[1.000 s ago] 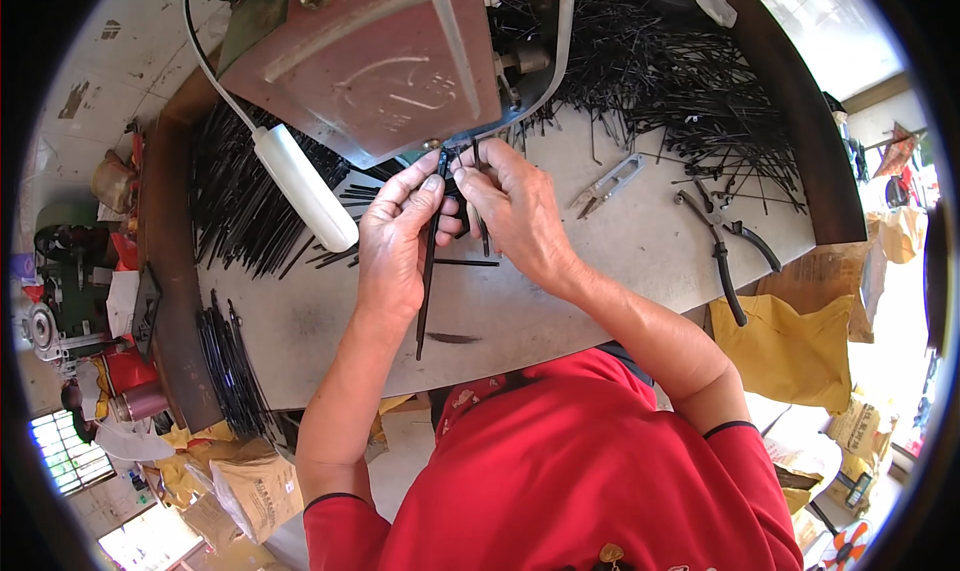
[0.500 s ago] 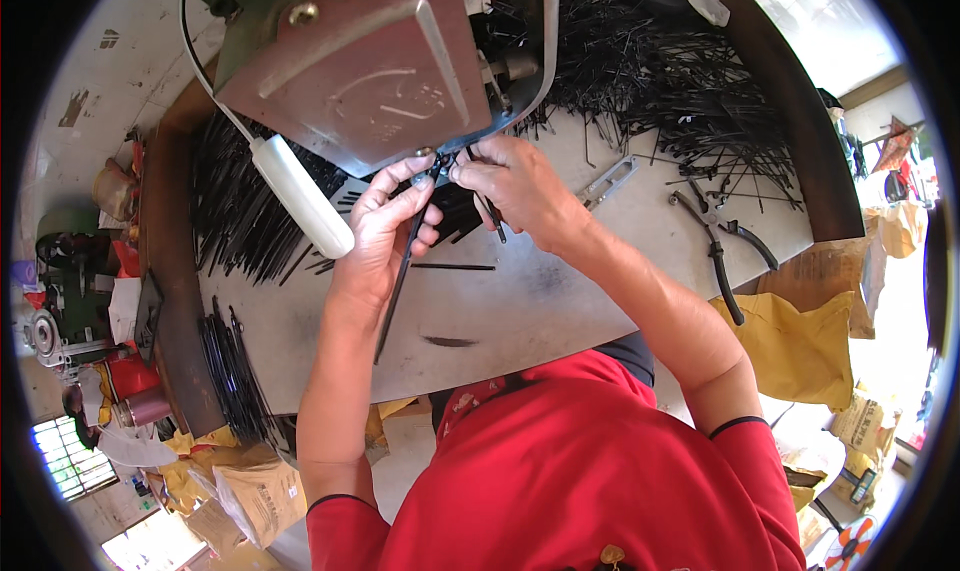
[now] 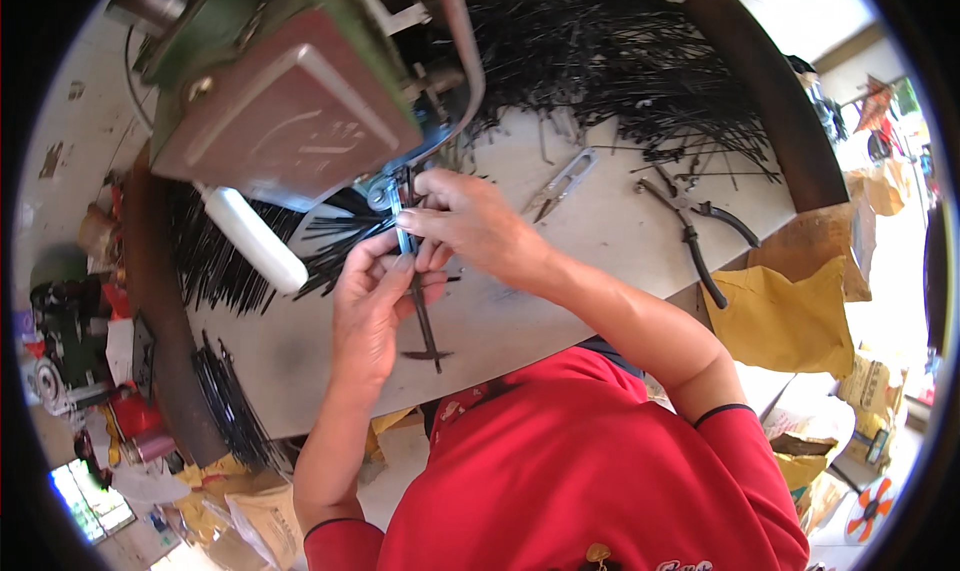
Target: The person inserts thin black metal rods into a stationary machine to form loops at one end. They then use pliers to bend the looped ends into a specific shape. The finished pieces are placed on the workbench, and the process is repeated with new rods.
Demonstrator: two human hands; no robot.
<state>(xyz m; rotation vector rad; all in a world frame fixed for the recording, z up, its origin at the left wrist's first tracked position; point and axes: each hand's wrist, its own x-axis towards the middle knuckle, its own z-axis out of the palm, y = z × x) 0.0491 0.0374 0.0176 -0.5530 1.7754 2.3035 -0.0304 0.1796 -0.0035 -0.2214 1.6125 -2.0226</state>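
My left hand (image 3: 370, 296) is closed around a thin black strip (image 3: 424, 321), pinching it between thumb and fingers. The strip's lower end points toward me over the table. Just above, my right hand (image 3: 475, 226) is also closed, with its thumb and fingertips on the strip's upper part. Both hands are close together, right below the working end of a green machine (image 3: 290, 111) with a maroon cover plate, like a sewing machine. A bluish shine lies on the metal parts (image 3: 380, 193) beside my fingers. What exactly sits between the right fingertips is partly hidden.
A white tube lamp (image 3: 255, 241) hangs left of my hands. Black strips (image 3: 220, 246) lie in a heap behind it, and a bundle (image 3: 235, 401) rests at the table's left edge. Right stand metal snips (image 3: 562, 183), black-handled pliers (image 3: 690, 221) and a large pile of black pieces (image 3: 640, 71).
Both hands have drawn back from under the machine toward me, with the strip still held. Its free end has swung right. The whole view has shifted, putting the machine farther left.
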